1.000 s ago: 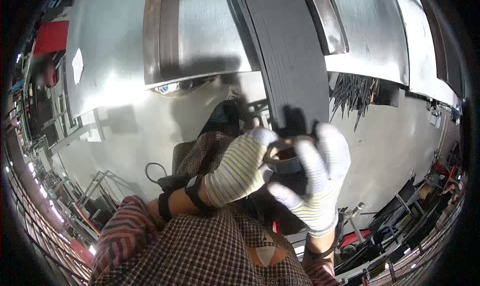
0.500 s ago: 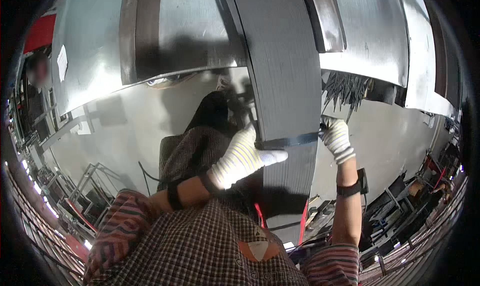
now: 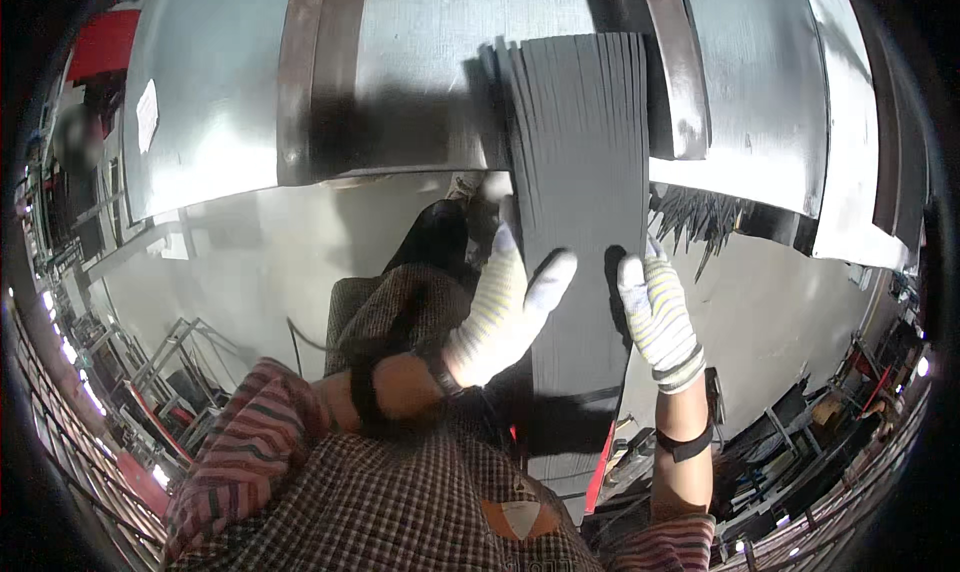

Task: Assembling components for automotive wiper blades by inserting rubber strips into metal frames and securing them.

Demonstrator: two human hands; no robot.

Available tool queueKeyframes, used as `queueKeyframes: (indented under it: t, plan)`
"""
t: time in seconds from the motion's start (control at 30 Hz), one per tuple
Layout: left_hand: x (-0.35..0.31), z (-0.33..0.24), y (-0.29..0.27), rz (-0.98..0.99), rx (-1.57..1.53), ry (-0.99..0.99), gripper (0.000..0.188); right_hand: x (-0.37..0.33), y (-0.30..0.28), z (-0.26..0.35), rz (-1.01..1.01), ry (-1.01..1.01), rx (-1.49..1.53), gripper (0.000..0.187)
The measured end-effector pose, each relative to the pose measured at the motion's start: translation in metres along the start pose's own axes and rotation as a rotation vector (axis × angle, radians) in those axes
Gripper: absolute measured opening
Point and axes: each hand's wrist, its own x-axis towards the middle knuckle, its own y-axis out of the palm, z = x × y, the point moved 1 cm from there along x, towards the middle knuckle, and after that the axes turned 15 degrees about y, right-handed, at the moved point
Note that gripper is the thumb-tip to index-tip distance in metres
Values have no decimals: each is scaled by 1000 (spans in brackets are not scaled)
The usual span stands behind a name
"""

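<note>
A thick bundle of long, thin dark-grey strips runs from the metal surface toward my body, its far ends fanned slightly apart. Along its left side my left hand, in a white and yellow striped glove, lies with fingers stretched out. Its thumb sticks out over the top of the bundle, with a dark shadow beside it. At the right edge is my gloved right hand, fingers extended along the side and thumb over the edge. Both hands are open. Their palm-side contact with the strips is partly hidden.
A metal-topped bench with brown bars spans the far side. Under its edge on the right hangs a cluster of dark thin pieces. Metal frames stand on the floor at left, and assorted stock at right.
The dark band that crossed the bundle between my hands is no longer visible. The bundle's far end has come into view and fanned out. My right hand has turned flatter along the edge.
</note>
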Motion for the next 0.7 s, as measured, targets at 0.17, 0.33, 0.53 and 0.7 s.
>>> queueKeyframes:
  t: [0.17,0.33,0.53,0.7]
  plan:
    - [-22,-10,3,-57,43,204,75,-14,6,4,92,-93,209,50]
    - [23,-8,-9,-86,-278,-32,55,32,17,14,-300,-218,43,49]
    - [5,13,-6,-58,-45,-82,60,14,1,39,38,-46,324,52]
    - [-2,25,0,302,765,49,67,29,-1,45,-95,-9,178,50]
